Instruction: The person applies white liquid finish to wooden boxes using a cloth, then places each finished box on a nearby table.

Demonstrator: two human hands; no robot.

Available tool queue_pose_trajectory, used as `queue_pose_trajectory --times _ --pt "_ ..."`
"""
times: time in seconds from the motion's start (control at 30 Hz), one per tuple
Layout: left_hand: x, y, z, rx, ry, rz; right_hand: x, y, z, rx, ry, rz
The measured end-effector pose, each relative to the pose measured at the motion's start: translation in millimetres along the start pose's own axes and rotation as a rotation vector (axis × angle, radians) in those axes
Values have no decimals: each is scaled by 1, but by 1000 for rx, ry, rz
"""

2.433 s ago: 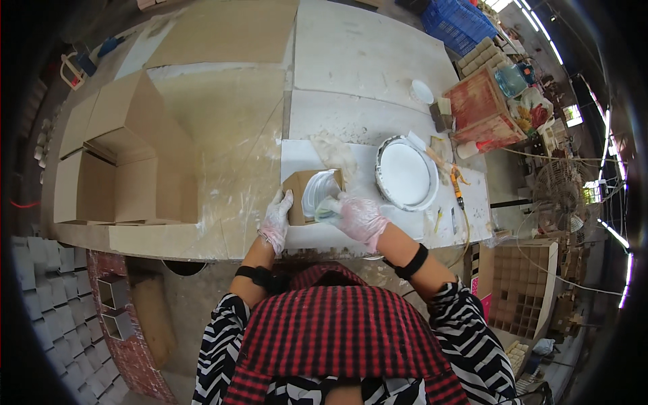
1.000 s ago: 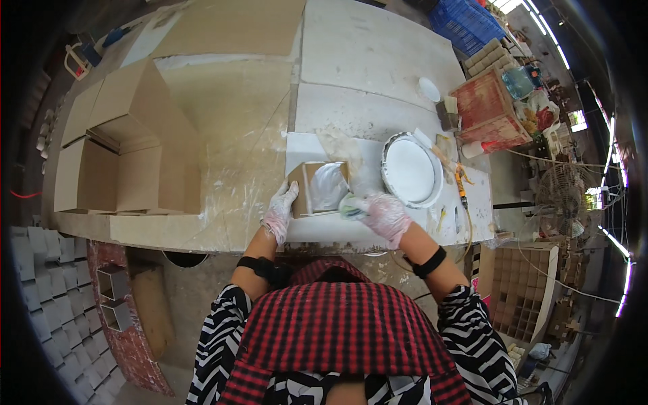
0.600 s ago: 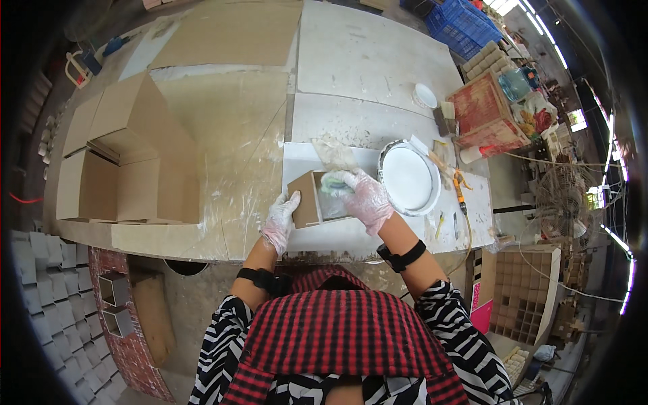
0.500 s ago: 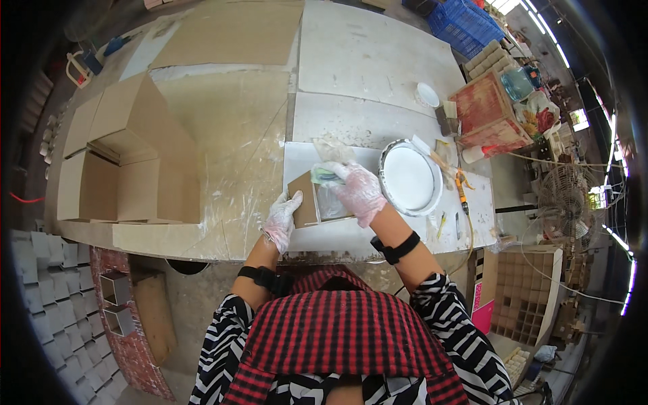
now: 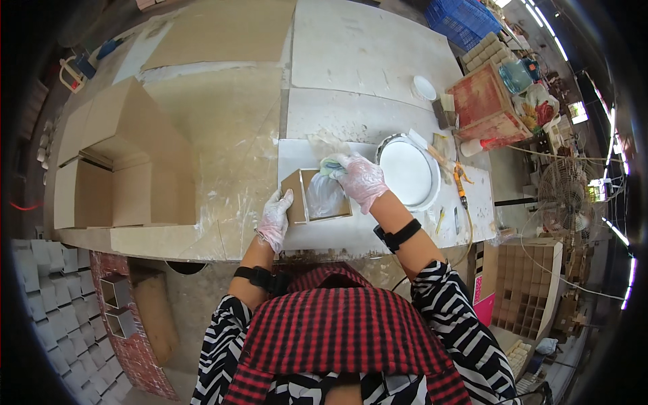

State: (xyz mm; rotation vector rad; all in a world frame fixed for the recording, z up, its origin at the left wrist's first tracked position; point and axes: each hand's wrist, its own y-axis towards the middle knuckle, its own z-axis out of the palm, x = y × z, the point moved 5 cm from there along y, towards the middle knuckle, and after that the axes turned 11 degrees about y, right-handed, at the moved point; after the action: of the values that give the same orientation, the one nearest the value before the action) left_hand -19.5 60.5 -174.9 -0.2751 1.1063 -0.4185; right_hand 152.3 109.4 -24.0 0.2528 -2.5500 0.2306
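Head view: hands on brown box

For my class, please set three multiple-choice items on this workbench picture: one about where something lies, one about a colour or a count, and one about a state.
1. Where is the round white dish relative to the small brown open box?
A. To the person's right of it
B. To the person's left of it
C. On top of it

2. What colour is the crate at the far edge of the table?
A. Red
B. Blue
C. Yellow

3. What is the left hand doing?
A. Hanging free above the floor
B. Lifting the white dish
C. Resting against the left side of the small box

Answers: 1 A, the dish lies just past the right hand; 2 B, its plastic lattice is plainly blue; 3 C, the gloved fingers lie on the box's left wall, while the right hand presses a cloth at its far corner.
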Motion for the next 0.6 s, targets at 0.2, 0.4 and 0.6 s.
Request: queue_pose_trajectory --times 0.2,0.4,0.6 --pt "-6 0 8 17 8 34 -18 -55 1 99 48 243" --pt "-3 5 5 38 -45 19 -9 -35 -15 8 56 191" --pt "-2 3 2 -22 19 35 -17 -65 5 26 152 220"
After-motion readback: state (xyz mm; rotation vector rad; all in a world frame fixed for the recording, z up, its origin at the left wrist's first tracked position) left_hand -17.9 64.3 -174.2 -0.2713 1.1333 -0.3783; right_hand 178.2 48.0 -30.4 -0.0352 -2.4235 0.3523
